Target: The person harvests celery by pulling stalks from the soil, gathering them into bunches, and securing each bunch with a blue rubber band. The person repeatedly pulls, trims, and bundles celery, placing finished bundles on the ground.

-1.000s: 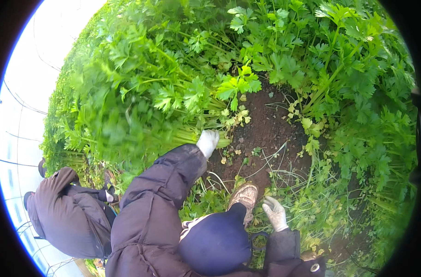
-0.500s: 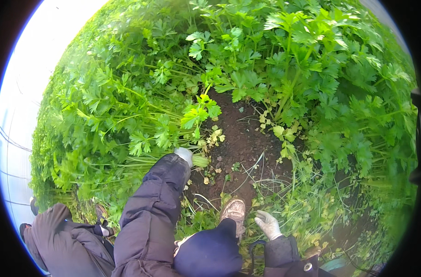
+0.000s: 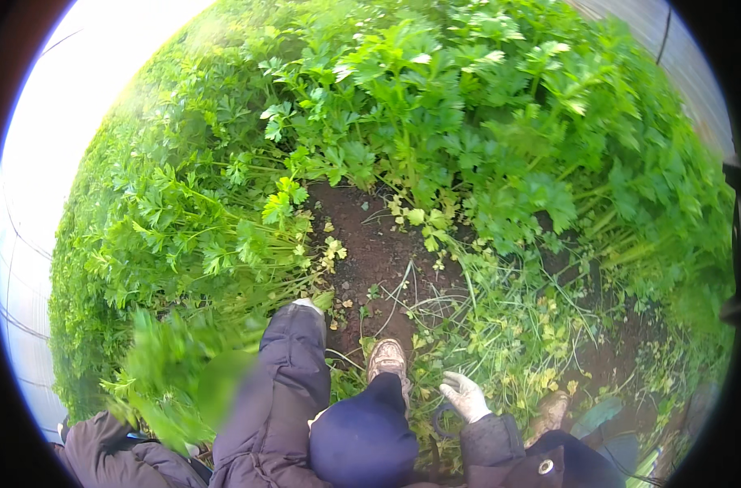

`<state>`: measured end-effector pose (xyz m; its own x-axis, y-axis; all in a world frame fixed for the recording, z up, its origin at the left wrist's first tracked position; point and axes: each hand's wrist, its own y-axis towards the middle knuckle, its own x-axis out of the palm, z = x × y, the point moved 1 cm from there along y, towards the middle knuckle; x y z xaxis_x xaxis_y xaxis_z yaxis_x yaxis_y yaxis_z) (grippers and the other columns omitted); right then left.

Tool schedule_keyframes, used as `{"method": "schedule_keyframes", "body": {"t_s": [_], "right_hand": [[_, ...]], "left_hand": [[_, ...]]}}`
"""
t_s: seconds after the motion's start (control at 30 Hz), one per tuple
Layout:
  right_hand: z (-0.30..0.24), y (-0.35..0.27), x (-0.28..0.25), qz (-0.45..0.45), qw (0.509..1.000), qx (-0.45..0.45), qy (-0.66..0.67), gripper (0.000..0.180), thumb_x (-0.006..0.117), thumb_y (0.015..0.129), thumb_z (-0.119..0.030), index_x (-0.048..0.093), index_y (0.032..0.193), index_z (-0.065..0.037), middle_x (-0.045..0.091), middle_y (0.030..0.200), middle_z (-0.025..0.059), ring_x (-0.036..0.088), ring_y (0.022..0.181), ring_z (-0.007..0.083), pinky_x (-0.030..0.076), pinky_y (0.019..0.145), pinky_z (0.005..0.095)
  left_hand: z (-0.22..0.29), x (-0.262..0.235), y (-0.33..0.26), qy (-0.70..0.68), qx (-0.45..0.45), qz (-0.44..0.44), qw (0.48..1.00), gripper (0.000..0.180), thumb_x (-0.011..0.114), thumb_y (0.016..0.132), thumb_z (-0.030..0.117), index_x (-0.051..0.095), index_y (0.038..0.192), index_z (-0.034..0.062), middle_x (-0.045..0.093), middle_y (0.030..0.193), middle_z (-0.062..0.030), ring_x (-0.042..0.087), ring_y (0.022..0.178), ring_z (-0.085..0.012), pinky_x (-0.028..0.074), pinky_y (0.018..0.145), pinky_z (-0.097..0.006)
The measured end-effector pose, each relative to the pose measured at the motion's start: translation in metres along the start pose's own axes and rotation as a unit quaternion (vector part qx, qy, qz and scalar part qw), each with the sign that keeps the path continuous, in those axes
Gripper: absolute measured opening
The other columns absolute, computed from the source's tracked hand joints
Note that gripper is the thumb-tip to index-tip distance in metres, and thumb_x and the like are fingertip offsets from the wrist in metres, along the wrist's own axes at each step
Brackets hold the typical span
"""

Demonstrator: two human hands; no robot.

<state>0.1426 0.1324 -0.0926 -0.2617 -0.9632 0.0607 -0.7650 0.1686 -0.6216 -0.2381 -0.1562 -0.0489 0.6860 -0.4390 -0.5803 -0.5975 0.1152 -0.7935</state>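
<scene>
My left hand [image 3: 308, 304] wears a pale glove and is at the base of a leafy celery bunch [image 3: 323, 300] lying on the left. Its sleeve covers most of it, so the fingers and their hold are hidden. Low on the right, my right hand [image 3: 465, 397], in a whitish, soiled glove, has its fingers apart and somewhat bent. Nothing shows in it. A dark loop [image 3: 442, 422] lies beside its wrist; I cannot make out what it belongs to.
Dense standing celery [image 3: 403, 98] fills the far side. Brown soil [image 3: 366, 236] and trimmed stalks and leaves [image 3: 500, 309] cover the ground. My muddy shoe [image 3: 387, 358] is between my hands. At lower left, another person [image 3: 114, 455] is beside a blurred celery bunch [image 3: 179, 386].
The view has shifted, so the plants sit farther left. Blurred greenery has appeared by the other person at lower left. My left glove shows less from under its sleeve; my right hand stays empty.
</scene>
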Motion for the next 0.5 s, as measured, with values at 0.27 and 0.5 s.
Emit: {"method": "schedule_keyframes", "body": {"t_s": [0.27,0.5], "right_hand": [[0.008,-0.045,-0.016,0.021,0.995,-0.041,-0.094,0.054,0.074,0.094,-0.023,0.055,0.139,-0.001,0.066,0.132,0.0189,0.065,0.119,0.0289,0.051,0.103,0.0377],[-0.022,-0.027,-0.013,0.006,0.986,-0.090,-0.143,0.054,0.073,0.094,-0.026,0.056,0.139,-0.001,0.063,0.135,0.0183,0.062,0.122,0.0278,0.049,0.105,0.0375]], "left_hand": [[0.020,0.066,-0.013,-0.021,0.010,0.016,1.000,0.037,0.065,0.083,0.032,0.074,0.110,0.0088,0.074,0.099,-0.0190,0.072,0.090,-0.0375,0.057,0.082,-0.046],[-0.004,0.060,-0.078,-0.098,-0.006,0.225,0.969,0.039,0.067,0.083,0.036,0.074,0.107,0.0064,0.074,0.095,-0.0201,0.072,0.085,-0.0384,0.057,0.079,-0.047]]}}
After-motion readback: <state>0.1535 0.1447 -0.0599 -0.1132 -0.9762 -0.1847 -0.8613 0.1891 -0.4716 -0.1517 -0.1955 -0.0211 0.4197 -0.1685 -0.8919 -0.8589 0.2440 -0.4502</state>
